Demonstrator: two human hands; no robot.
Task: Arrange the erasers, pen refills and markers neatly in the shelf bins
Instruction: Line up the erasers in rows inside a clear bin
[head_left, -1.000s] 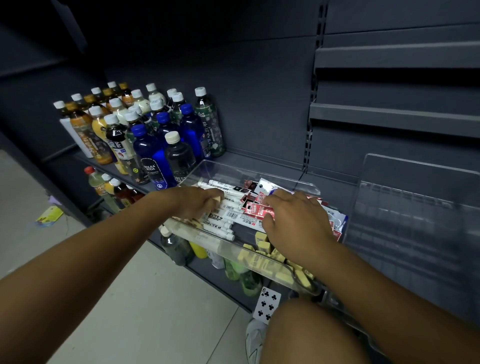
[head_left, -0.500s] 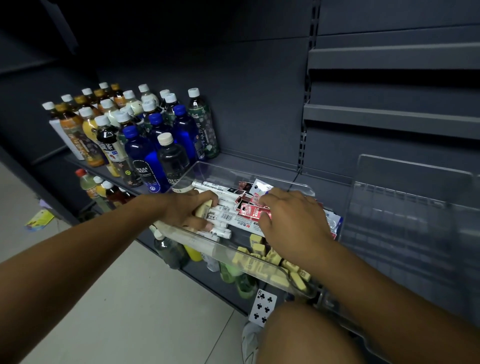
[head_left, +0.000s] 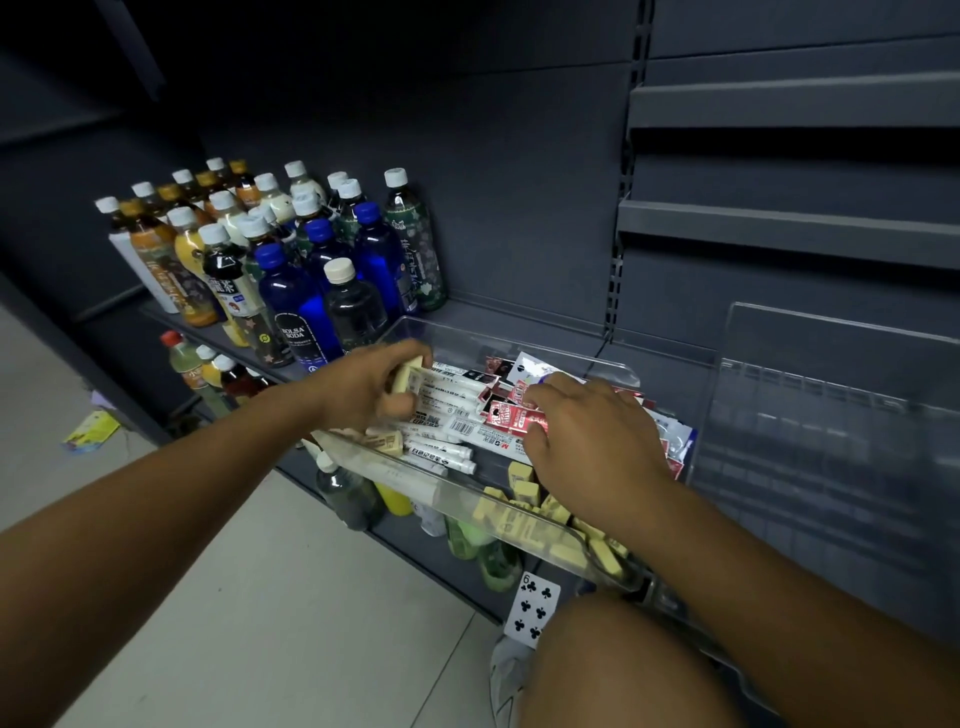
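Observation:
A clear plastic bin (head_left: 519, 519) sits on the shelf. It holds white markers (head_left: 447, 395), red-and-white pen refill packs (head_left: 511, 418) and several cream erasers (head_left: 524, 488). My left hand (head_left: 371, 387) is over the bin's left end and pinches a cream eraser (head_left: 408, 376) between thumb and fingers. My right hand (head_left: 587, 441) lies over the refill packs, its fingers curled onto them; what is under the palm is hidden.
Many drink bottles (head_left: 291, 270) stand on the shelf to the left, more on the lower shelf (head_left: 218, 369). A second clear bin (head_left: 831, 415) stands at the right. A playing card (head_left: 532, 608) leans below, by my knee (head_left: 613, 670).
My left hand has lifted an eraser up off the markers and drawn slightly left. My right hand stays on the refill packs.

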